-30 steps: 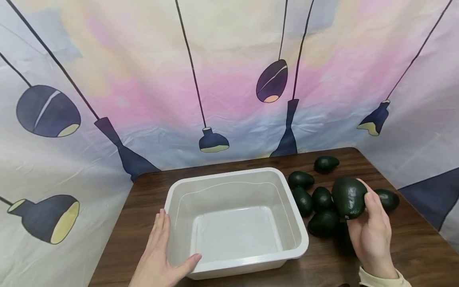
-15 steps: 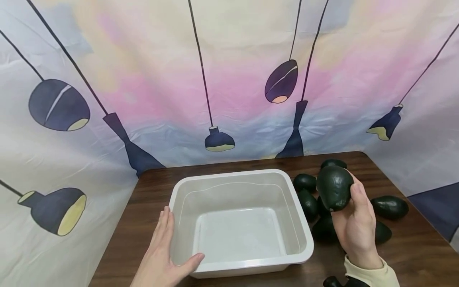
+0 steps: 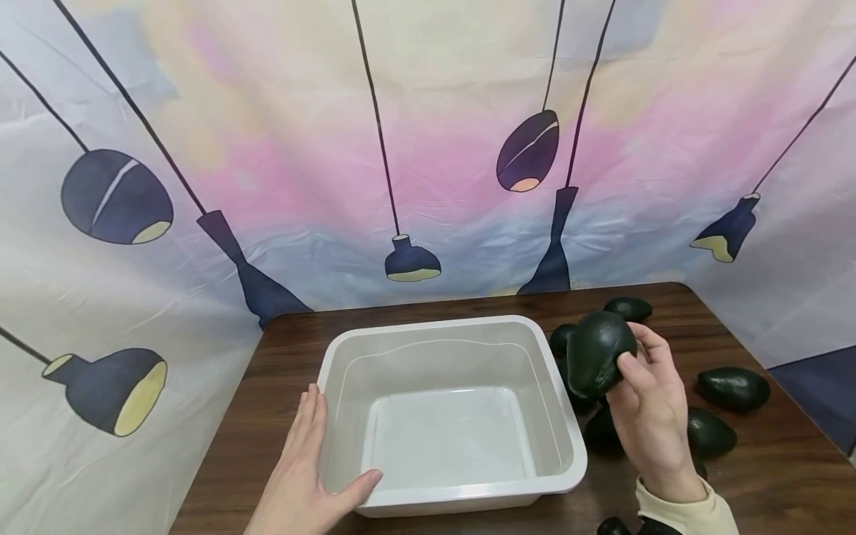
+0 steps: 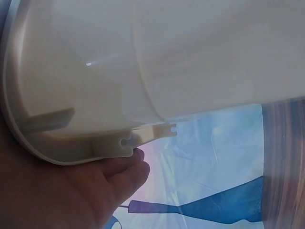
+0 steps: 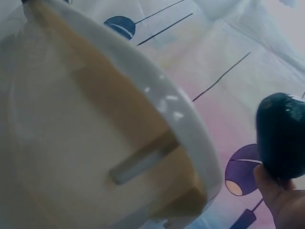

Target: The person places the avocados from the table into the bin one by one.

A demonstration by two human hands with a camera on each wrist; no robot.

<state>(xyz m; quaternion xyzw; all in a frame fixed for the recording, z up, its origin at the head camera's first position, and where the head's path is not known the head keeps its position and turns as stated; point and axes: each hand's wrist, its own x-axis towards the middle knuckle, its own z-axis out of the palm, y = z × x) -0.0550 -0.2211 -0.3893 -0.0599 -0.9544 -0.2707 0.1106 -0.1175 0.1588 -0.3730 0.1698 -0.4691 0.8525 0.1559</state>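
Observation:
In the head view my right hand (image 3: 652, 416) grips a dark green avocado (image 3: 597, 355), raised above other avocados to the right of a white tub (image 3: 448, 492). The right wrist view shows that avocado (image 5: 281, 136) at the right edge, thumb and fingertips against it, with the tub's rim (image 5: 157, 86) alongside. My left hand (image 3: 301, 475) rests on the tub's left side near the front corner, fingers straight along the wall and thumb over the rim. Under the rim, in the left wrist view, the left hand's fingers (image 4: 126, 179) touch the tub (image 4: 190, 62). Nothing lies inside the tub.
Several avocados lie on the brown wooden table (image 3: 234, 416), among them one at the back (image 3: 628, 308), one far right (image 3: 733, 388) and one just right of my right hand (image 3: 710, 433). A patterned cloth (image 3: 287, 148) hangs behind the table.
My right hand has moved left toward the tub with the avocado, which has turned in its grip. My left hand has stayed on the tub. The head view has shifted slightly.

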